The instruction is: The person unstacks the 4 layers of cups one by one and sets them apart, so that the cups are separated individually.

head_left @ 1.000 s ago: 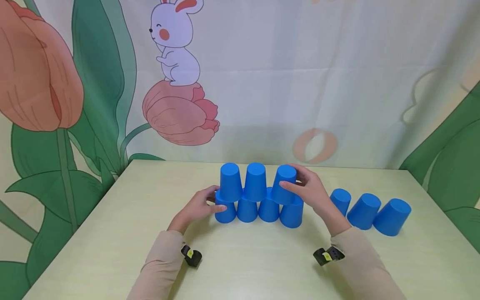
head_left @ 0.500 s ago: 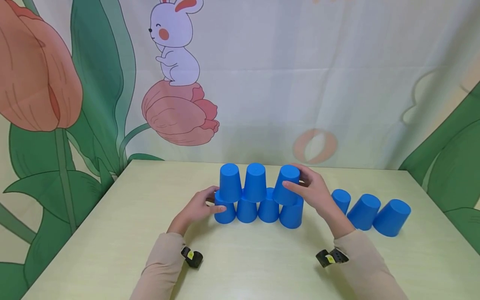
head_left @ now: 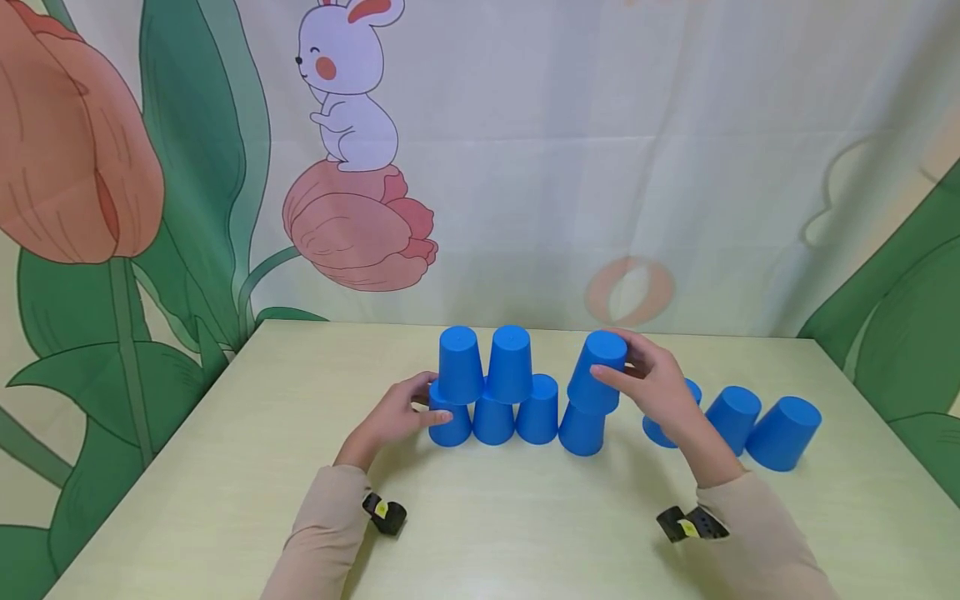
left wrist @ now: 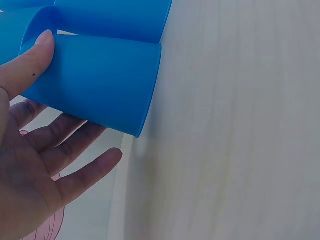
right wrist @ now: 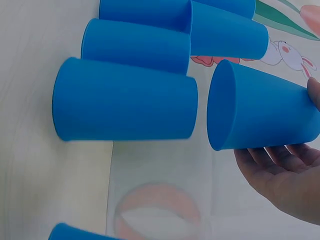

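Several upside-down blue cups form a bottom row, its right-end cup (head_left: 582,433) standing at a small distance from its neighbour (head_left: 537,412). Two more cups, the left upper cup (head_left: 461,367) and its neighbour (head_left: 511,365), rest on that row. My left hand (head_left: 393,417) is around the left-end bottom cup (left wrist: 100,82), thumb in front and fingers behind it. With thumb and fingers, my right hand (head_left: 656,387) grips a tilted blue cup (head_left: 594,379) above the right-end cup. A narrow gap separates the held cup (right wrist: 270,107) from the one below (right wrist: 125,102) in the right wrist view.
Three more upside-down blue cups stand to the right on the pale table (head_left: 510,533): a near one (head_left: 785,433), a middle one (head_left: 731,415) and one partly behind my right arm (head_left: 660,432). A printed curtain (head_left: 525,167) hangs behind the table.
My right hand has moved to the right with its cup, away from the two upper cups. The left hand stays at the left-end bottom cup.
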### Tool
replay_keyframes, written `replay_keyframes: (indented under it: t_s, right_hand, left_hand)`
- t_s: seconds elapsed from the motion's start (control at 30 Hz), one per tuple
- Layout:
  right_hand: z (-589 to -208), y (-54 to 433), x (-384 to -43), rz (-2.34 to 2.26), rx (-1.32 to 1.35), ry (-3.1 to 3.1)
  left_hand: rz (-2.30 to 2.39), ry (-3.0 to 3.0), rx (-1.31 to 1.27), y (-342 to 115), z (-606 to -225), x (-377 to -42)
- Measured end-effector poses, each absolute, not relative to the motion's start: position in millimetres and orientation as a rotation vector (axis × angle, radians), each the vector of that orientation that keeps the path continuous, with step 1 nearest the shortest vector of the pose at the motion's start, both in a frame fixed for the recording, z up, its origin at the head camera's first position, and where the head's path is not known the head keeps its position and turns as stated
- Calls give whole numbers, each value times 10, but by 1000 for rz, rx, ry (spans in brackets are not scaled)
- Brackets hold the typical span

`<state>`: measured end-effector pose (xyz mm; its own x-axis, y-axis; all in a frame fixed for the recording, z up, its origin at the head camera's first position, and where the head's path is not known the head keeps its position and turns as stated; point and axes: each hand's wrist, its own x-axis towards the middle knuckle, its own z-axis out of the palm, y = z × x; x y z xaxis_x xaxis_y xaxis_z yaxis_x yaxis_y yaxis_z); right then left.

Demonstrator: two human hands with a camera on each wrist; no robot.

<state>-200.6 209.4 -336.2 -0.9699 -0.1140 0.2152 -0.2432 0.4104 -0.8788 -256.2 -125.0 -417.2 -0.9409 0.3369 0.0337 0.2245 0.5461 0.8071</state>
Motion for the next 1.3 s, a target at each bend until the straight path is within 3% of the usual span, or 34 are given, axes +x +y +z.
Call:
replay_keyframes:
  t_s: [1.3]
  right_hand:
    - [-3340, 3294, -1616, 1312, -44, -2593]
  left_hand:
    - [1351, 2645, 464, -1237, -4155, -2543]
